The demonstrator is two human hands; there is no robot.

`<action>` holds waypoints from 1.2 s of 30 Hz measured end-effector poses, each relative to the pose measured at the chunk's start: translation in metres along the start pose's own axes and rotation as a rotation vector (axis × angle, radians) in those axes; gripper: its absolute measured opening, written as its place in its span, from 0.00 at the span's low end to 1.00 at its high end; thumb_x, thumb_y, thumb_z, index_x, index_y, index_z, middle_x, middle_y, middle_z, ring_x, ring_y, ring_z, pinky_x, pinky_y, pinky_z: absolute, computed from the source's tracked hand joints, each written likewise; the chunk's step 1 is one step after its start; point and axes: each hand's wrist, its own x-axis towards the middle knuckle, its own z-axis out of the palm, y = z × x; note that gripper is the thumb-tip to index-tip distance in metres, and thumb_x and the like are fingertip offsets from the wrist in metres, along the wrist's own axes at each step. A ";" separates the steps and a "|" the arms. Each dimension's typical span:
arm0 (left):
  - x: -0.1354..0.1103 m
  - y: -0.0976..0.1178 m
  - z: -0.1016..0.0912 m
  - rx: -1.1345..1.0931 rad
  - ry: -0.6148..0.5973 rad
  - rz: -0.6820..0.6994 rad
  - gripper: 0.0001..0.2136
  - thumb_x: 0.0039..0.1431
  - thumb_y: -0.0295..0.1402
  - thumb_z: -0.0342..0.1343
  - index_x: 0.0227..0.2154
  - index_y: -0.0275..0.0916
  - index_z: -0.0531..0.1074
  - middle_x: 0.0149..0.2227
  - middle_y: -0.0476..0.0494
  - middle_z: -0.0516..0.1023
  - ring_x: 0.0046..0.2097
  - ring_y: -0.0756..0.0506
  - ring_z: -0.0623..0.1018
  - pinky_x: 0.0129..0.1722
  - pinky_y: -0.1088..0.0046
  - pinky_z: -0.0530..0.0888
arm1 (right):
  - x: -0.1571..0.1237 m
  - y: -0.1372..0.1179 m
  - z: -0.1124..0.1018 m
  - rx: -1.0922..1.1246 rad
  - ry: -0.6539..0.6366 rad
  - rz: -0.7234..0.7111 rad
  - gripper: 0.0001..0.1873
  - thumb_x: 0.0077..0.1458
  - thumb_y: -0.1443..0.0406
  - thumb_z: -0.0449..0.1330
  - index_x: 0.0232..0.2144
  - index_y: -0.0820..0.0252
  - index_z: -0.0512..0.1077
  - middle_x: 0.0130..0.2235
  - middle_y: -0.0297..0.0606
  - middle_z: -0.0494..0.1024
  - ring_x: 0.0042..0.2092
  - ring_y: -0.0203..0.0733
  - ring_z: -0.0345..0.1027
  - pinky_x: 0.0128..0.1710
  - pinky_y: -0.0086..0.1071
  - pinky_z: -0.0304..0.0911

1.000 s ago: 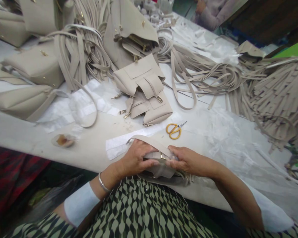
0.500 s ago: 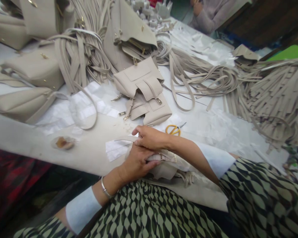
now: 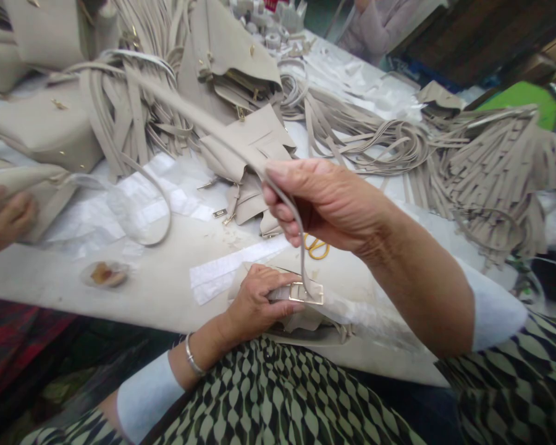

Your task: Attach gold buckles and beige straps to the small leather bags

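Note:
My right hand (image 3: 324,201) is raised above the table, its thumb and fingers closed on a narrow beige strap (image 3: 241,147). One end of the strap runs down into a rectangular gold buckle (image 3: 307,293); the other stretches up to the left, blurred. Low in front of my body, my left hand (image 3: 257,298) pinches a beige handbag (image 3: 301,321) beside the buckle. Clear plastic partly covers the bag, and my fingers hide some of it. Yellow-handled scissors (image 3: 317,248) lie just behind, partly hidden by my right hand.
Beige bags (image 3: 50,123) and bundled straps (image 3: 115,117) crowd the left and back. More straps (image 3: 495,167) are heaped at right. White paper strips (image 3: 231,266) lie beyond my left hand. Another person's hand (image 3: 4,213) touches a bag at far left; a second person's sleeve (image 3: 380,28) shows behind.
My right hand has lifted away from my left, drawing the strap upward. The buckle is now exposed. Another person's hand has appeared at the left edge.

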 end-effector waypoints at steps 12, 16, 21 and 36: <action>0.001 0.005 -0.004 -0.033 -0.062 -0.016 0.16 0.52 0.46 0.59 0.39 0.41 0.75 0.32 0.46 0.78 0.37 0.45 0.73 0.45 0.64 0.63 | -0.076 0.011 -0.046 -0.461 0.187 0.394 0.18 0.45 0.53 0.63 0.16 0.60 0.68 0.14 0.27 0.58 0.16 0.27 0.47 0.14 0.25 0.41; 0.002 0.001 -0.005 -0.068 -0.009 -0.008 0.15 0.52 0.45 0.59 0.38 0.41 0.75 0.32 0.46 0.78 0.37 0.45 0.73 0.45 0.65 0.64 | -0.090 0.015 -0.059 -0.473 0.149 0.448 0.19 0.46 0.53 0.61 0.16 0.60 0.67 0.15 0.28 0.57 0.17 0.28 0.47 0.15 0.25 0.40; 0.002 -0.008 -0.002 -0.052 0.079 0.034 0.16 0.51 0.46 0.60 0.36 0.40 0.75 0.30 0.46 0.77 0.36 0.46 0.73 0.42 0.65 0.65 | -0.091 0.023 -0.064 -0.496 0.041 0.458 0.18 0.47 0.57 0.58 0.13 0.60 0.63 0.16 0.28 0.56 0.18 0.28 0.45 0.17 0.26 0.40; 0.003 -0.004 -0.002 -0.015 0.074 0.006 0.16 0.51 0.46 0.60 0.37 0.40 0.75 0.31 0.47 0.78 0.36 0.46 0.73 0.43 0.65 0.64 | -0.083 0.050 -0.063 -0.671 -0.117 0.500 0.15 0.51 0.59 0.52 0.18 0.61 0.62 0.18 0.27 0.57 0.20 0.30 0.48 0.19 0.25 0.45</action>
